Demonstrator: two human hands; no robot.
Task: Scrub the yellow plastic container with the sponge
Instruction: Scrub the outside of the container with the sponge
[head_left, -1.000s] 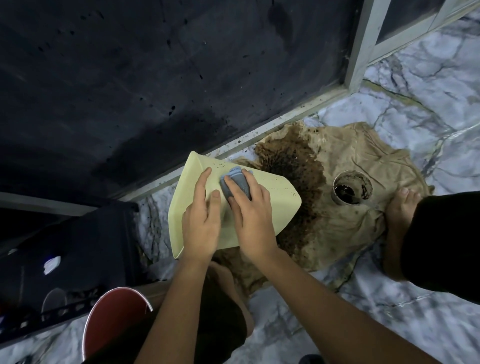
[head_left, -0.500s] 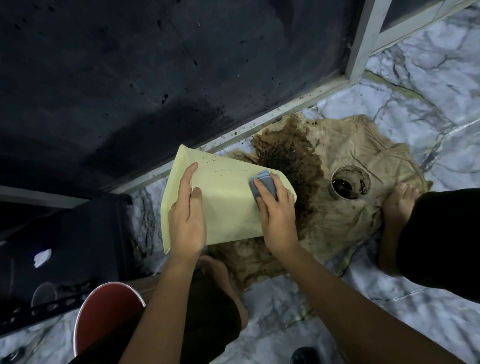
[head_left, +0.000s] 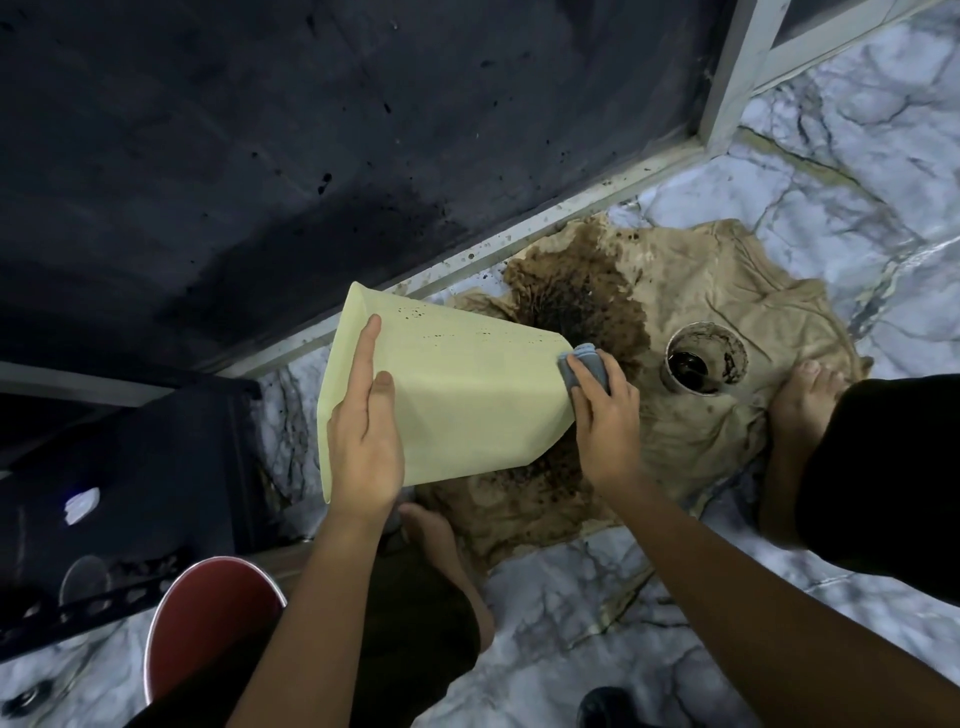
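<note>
The yellow plastic container (head_left: 467, 400), unmarked by any readable writing, was held tilted above the stained cloth (head_left: 691, 322) on the marble floor (head_left: 571, 597). The left hand (head_left: 363, 447) lay flat, gripping its side; the right hand (head_left: 605, 410) pressed the grey sponge (head_left: 584, 366) against its narrow end.

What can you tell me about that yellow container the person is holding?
The yellow plastic container is pale, smooth and tapered, lying on its side above a stained cloth. Dark specks dot its upper face. The left hand steadies its wide end; the right hand presses a grey-blue sponge against its narrow end.
</note>
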